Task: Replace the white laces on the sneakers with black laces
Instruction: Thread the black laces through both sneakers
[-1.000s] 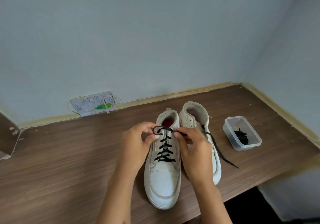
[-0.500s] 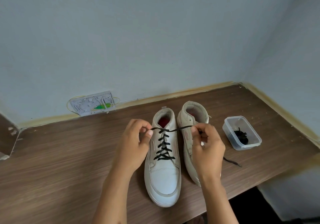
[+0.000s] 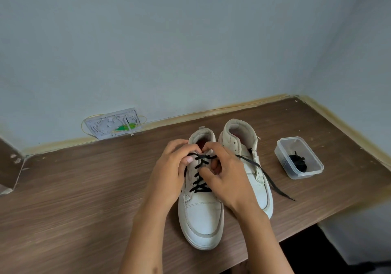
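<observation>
Two white high-top sneakers stand side by side on the wooden table (image 3: 84, 199), toes toward me. The left sneaker (image 3: 201, 216) carries a black lace (image 3: 200, 186) crossed through its eyelets. Over its top eyelets, my left hand (image 3: 169, 174) pinches the lace's left end and my right hand (image 3: 226, 174) pinches the lace at the right side. The lace's free right end (image 3: 268, 178) trails across the right sneaker (image 3: 245, 146) and onto the table. The right sneaker shows no lace of its own.
A clear plastic tub (image 3: 315, 169) with another black lace bundle (image 3: 298, 162) sits to the right of the shoes. A white wall box (image 3: 113, 123) with wiring is at the back left. The table's front edge runs just below the sneaker toes, the walls close behind and right.
Half a second ago both hands were apart, pulling the lace taut sideways. Now they have come back together over the top eyelets, and the free end lies slack across the right sneaker.
</observation>
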Tool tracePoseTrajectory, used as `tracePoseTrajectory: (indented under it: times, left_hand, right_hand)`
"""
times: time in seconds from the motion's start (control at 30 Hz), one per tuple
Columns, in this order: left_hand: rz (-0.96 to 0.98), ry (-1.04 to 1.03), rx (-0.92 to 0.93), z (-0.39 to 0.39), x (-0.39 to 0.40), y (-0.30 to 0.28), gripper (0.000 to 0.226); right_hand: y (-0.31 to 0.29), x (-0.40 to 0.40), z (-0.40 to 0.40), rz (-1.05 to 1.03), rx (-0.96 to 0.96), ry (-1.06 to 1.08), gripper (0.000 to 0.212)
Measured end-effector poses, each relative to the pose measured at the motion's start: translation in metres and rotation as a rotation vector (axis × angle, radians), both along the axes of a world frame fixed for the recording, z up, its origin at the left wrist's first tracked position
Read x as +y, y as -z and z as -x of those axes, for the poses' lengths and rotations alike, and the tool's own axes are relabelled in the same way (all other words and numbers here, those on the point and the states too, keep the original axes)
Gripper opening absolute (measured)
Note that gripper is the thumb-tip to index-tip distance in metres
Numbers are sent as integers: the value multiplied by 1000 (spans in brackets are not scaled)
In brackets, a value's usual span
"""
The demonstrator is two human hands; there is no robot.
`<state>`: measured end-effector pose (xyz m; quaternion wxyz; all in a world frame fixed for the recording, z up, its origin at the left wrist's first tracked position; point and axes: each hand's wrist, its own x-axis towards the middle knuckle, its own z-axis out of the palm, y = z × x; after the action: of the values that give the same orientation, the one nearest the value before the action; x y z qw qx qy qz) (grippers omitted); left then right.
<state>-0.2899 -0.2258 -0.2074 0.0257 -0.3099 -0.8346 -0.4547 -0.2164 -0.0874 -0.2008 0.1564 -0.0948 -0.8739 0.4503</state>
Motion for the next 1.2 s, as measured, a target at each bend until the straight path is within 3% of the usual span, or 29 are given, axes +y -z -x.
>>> tracePoseTrajectory:
  times: [0.17, 0.33, 0.4, 0.47, 0.73, 0.87, 1.0, 1.2]
  left_hand:
    - [-29, -35, -9, 0, -2, -7, 29]
    - [-56, -136, -77, -4, -5, -6, 31]
    - [-78, -206, -74, -2, -7, -6, 25]
    - [-82, -240, -46, -1, -8, -6, 19]
    - [-22, -287, -164, -4, -11, -14, 28]
    - [28, -186, -422, -4, -16, -20, 16]
    - [-55, 17, -646, -7, -27, -32, 17]
    - [-91, 71, -567, -14, -24, -61, 18]
  right_hand:
    - [-3, 3, -2, 38, 25, 42, 30]
    - [-3, 6, -9, 191, 64, 26, 40]
    - [-1, 10, -14, 228, 105, 53, 28]
    - [1, 13, -15, 119, 137, 107, 11]
    - [5, 19, -13, 124, 171, 280, 22]
    - [0, 15, -14, 106, 113, 282, 19]
    - [-14, 17, -21, 81, -10, 208, 14]
    - [-50, 17, -33, 81, 51, 136, 28]
